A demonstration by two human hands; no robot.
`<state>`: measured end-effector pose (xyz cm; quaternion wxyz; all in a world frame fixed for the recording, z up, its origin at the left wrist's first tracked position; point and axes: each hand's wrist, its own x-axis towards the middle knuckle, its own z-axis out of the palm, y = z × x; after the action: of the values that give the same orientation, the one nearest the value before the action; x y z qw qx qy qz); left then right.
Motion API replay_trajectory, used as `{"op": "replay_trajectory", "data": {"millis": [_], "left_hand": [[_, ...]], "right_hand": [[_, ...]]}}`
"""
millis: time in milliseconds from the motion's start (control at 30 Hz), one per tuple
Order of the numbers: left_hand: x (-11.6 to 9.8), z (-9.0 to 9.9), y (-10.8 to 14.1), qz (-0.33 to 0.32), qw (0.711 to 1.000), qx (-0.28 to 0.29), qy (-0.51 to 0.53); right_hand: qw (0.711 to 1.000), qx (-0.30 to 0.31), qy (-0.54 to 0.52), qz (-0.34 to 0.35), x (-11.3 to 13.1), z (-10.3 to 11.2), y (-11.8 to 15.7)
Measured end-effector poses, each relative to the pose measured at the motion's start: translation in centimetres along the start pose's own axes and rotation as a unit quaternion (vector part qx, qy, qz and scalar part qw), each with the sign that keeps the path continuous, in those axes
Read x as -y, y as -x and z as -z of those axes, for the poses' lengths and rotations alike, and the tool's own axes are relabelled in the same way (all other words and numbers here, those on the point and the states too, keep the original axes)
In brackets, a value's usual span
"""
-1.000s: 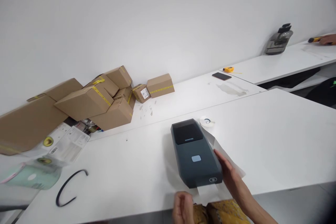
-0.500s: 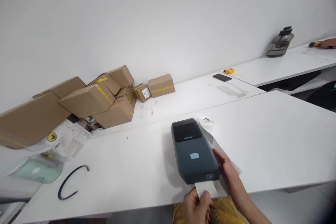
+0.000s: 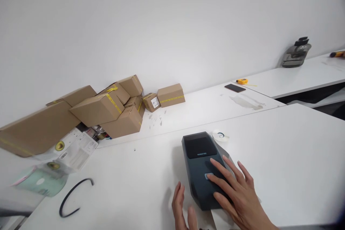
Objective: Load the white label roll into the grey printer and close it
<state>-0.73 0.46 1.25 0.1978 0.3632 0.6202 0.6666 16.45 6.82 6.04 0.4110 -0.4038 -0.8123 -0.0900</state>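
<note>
- Two hands are ours. Our right hand [image 3: 244, 199] has its fingers spread on top of the label printer [image 3: 195, 174], with one fingertip at the pale blue button [image 3: 207, 176]. It does not grip.
- Our left hand [image 3: 180, 210] is open and holds nothing, just beside the printer's near end.
- The printer lies on the worktop [image 3: 129, 176], right in front of us, screen [image 3: 199, 145] side up.
- We think it is hard, stiff and a bit heavy. Its smooth skin could slip, and the screen could scratch or crack.
- To pick it up, we would hold both long sides, low down, and keep off the screen and button.
- We count one printer and one white roll [image 3: 217, 136] just behind it.
- We count about nine cardboard boxes [image 3: 95, 109], some piled up.
- We also see one phone [image 3: 235, 87], one yellow tape measure [image 3: 242, 81], one big bottle [image 3: 295, 57], one black curved band [image 3: 63, 201] and one green pouch [image 3: 51, 183].
</note>
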Motion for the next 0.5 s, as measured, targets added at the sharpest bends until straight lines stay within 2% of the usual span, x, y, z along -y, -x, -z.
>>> {"op": "replay_trajectory", "data": {"millis": [100,233,300,367,500], "left_hand": [[0.2,-1.2,0.0,0.021,0.999,0.037,0.009],[0.3,-1.5,0.4,0.053,0.994,0.092,0.013],[-0.4,-1.5,0.5,0.062,0.993,0.096,0.023],[-1.7,-1.6,0.2,0.060,0.995,0.078,0.026],[-5.2,-1.9,-2.7,0.032,0.997,0.072,0.022]], "right_hand": [[0.989,0.033,-0.109,-0.092,0.3,0.1,1.3],[0.925,0.050,-0.265,-0.268,0.6,0.2,3.7],[0.901,0.040,-0.299,-0.312,0.8,0.3,4.2],[0.897,0.032,-0.304,-0.317,0.8,0.5,3.6],[0.940,-0.006,-0.254,-0.229,-0.3,1.3,-0.9]]}}
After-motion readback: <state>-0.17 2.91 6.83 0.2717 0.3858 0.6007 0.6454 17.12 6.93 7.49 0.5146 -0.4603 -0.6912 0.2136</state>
